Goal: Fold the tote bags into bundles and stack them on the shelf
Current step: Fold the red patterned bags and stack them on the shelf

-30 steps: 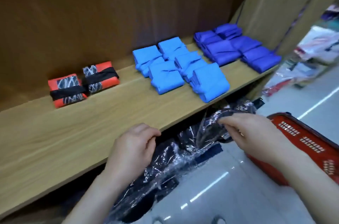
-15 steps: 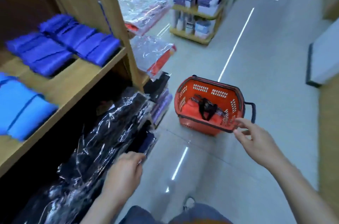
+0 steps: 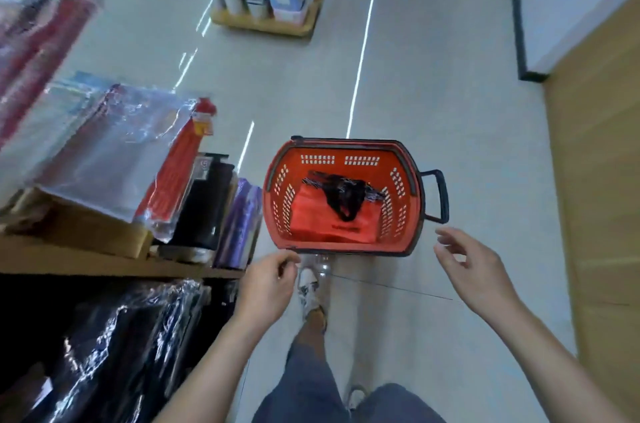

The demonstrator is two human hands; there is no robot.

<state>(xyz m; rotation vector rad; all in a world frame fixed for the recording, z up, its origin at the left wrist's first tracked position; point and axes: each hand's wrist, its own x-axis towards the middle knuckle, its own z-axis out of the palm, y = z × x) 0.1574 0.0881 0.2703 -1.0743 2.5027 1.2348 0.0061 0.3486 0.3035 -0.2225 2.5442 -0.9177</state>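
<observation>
Down on the floor ahead of me stands one red basket [image 3: 274, 187], and one tote bag [image 3: 311, 216] lies flat in its bottom, orange-red cloth. A bunch of black straps [image 3: 346, 197] is heaped on top of the bag. I can make out only that single bag in the basket. One black handle [image 3: 440, 195] sticks out from the basket's right side.

My left hand [image 3: 266, 287] hovers just beside the near left corner of the basket. Its fingers are loosely bent, thumb close to forefinger, and it holds nothing. My right hand [image 3: 474, 270] hangs near the basket's near right corner, just below that handle. Its fingers are spread apart and it is empty, touching nothing that I can see.

Between my hands, one white shoe [image 3: 309, 287] of mine is planted just near of the basket. The toe of a second shoe [image 3: 356, 396] shows at the near edge.

To the left runs a wooden shelf [image 3: 104, 265]. Flat packs in clear wrap [image 3: 114, 152] lie on it, with one red pack [image 3: 173, 176], one black pack [image 3: 207, 204] and one purple pack [image 3: 239, 218] leaning side by side at its right end. Below that board are dark packs in glossy wrap [image 3: 114, 346], too blurred for me to count. Far off across the pale floor [image 3: 450, 110] stands one low wooden rack [image 3: 266, 24] of goods.
</observation>
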